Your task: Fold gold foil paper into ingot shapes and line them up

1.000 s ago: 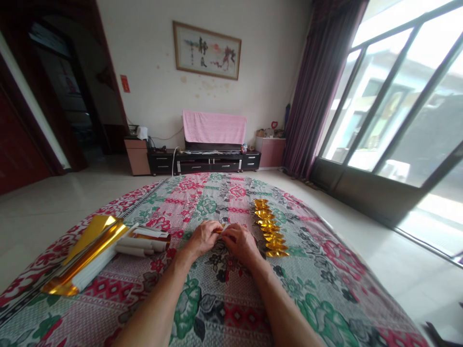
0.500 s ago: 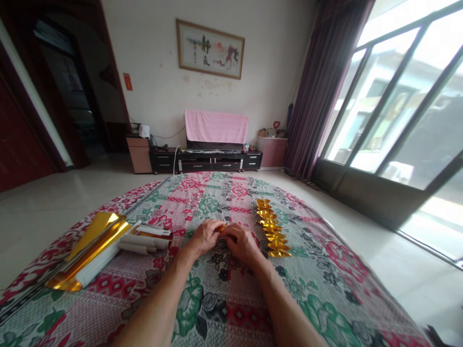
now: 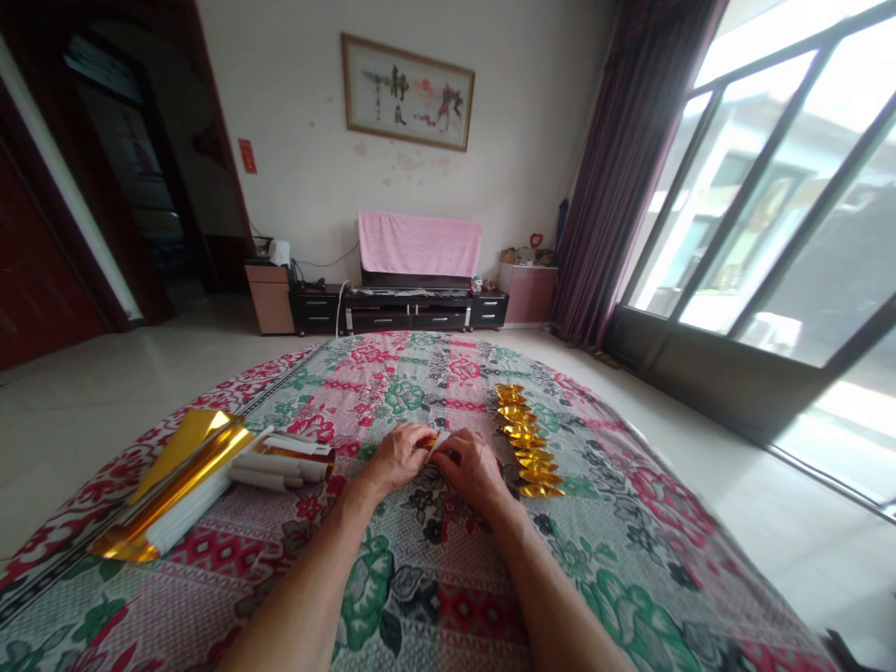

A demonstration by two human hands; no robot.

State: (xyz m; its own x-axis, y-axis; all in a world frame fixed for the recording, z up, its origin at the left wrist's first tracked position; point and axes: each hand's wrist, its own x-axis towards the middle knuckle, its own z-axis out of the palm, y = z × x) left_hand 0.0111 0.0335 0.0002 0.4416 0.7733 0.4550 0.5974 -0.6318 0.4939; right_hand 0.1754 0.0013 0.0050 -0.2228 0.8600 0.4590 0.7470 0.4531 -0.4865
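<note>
Between my two hands, over the middle of the patterned cloth, is a small folded piece of gold and white paper (image 3: 437, 442). My left hand (image 3: 400, 456) pinches its left side. The fingers of my right hand (image 3: 468, 461) are closed on its right side. Much of the paper is hidden by the fingers. To the right of my right hand lies a column of several folded gold foil pieces (image 3: 529, 443). Gold foil sheets (image 3: 182, 476) rest at the left, beside several white paper rolls (image 3: 276, 465).
A flowered cloth (image 3: 392, 579) covers the round table. Beyond it stand a low black cabinet (image 3: 413, 313) and a screen under a pink cloth (image 3: 420, 245). A purple curtain (image 3: 616, 187) and large windows are on the right.
My hands have parted slightly at the fingertips, and more of the paper's white side now shows between them. The foil pieces and rolls have not moved.
</note>
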